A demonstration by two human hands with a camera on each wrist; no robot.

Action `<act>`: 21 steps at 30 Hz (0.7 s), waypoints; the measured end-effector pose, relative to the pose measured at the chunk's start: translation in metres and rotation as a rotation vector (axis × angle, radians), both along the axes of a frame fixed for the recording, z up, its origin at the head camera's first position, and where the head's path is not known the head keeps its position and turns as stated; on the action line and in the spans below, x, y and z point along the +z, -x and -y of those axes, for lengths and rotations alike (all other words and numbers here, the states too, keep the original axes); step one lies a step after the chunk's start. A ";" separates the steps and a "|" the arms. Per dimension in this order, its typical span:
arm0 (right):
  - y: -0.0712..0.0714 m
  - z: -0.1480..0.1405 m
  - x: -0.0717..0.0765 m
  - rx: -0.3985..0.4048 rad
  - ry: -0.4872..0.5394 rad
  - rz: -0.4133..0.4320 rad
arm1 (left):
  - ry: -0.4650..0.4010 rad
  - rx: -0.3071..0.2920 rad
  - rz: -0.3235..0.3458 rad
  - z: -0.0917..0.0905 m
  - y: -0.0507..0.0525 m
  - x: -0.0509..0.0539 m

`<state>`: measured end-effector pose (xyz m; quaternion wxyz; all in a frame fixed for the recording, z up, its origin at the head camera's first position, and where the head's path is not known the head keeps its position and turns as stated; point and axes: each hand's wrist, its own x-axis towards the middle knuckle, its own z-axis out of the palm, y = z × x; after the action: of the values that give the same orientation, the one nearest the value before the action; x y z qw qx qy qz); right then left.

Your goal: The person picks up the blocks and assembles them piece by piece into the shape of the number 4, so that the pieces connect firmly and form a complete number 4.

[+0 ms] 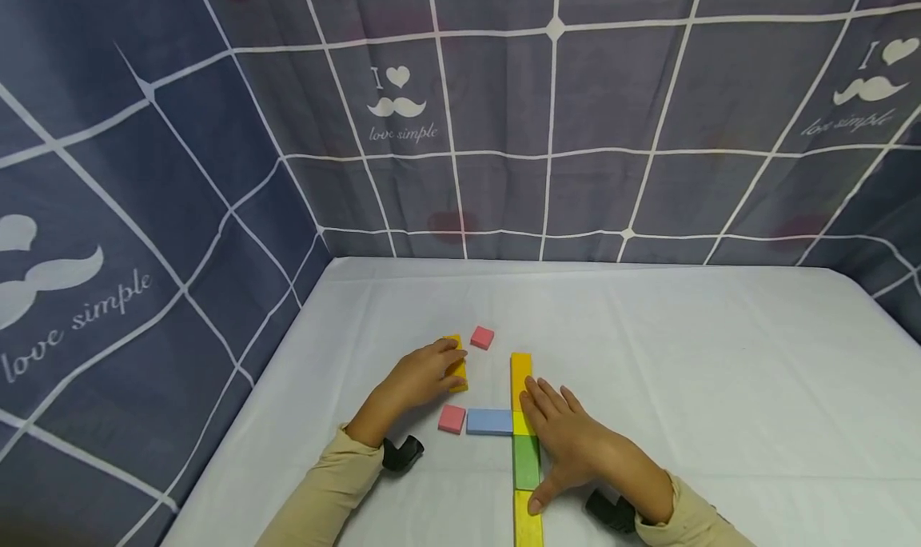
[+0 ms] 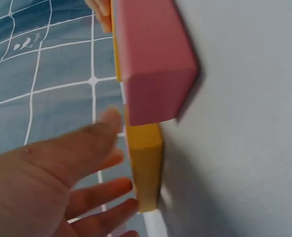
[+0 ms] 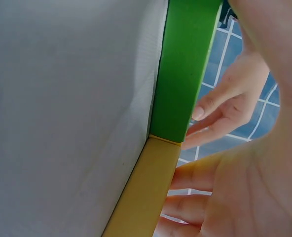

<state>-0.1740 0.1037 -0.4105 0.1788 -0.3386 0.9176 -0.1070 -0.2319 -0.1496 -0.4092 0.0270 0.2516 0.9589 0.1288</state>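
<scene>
Reaching over an orange-yellow block (image 1: 460, 375) is my left hand (image 1: 420, 377); in the left wrist view its fingers (image 2: 104, 195) lie loosely extended beside that block, and I cannot make out a firm grip. My right hand (image 1: 579, 443) spreads along a straight upright row of blocks. Its fingertips rest by the orange-yellow block (image 1: 520, 375) at the far end, and its thumb touches the near yellow block (image 1: 528, 523). Between these are a short yellow block (image 1: 523, 425) and a green block (image 1: 526, 463). A blue block (image 1: 489, 422) juts left from the row.
One pink block (image 1: 452, 419) lies at the blue block's left end, and another pink block (image 1: 483, 337) sits farther back, right of my left hand. White cloth (image 1: 683, 355) covers the table. A grey checked curtain (image 1: 496, 99) hangs behind and at the sides.
</scene>
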 end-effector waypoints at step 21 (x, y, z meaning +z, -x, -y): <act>0.000 0.002 0.001 -0.008 -0.019 -0.002 | -0.012 -0.116 0.182 -0.002 -0.006 0.006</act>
<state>-0.1739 0.1017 -0.4097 0.1809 -0.3335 0.9200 -0.0987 -0.2261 -0.1478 -0.4029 0.1199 0.2943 0.9354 0.1550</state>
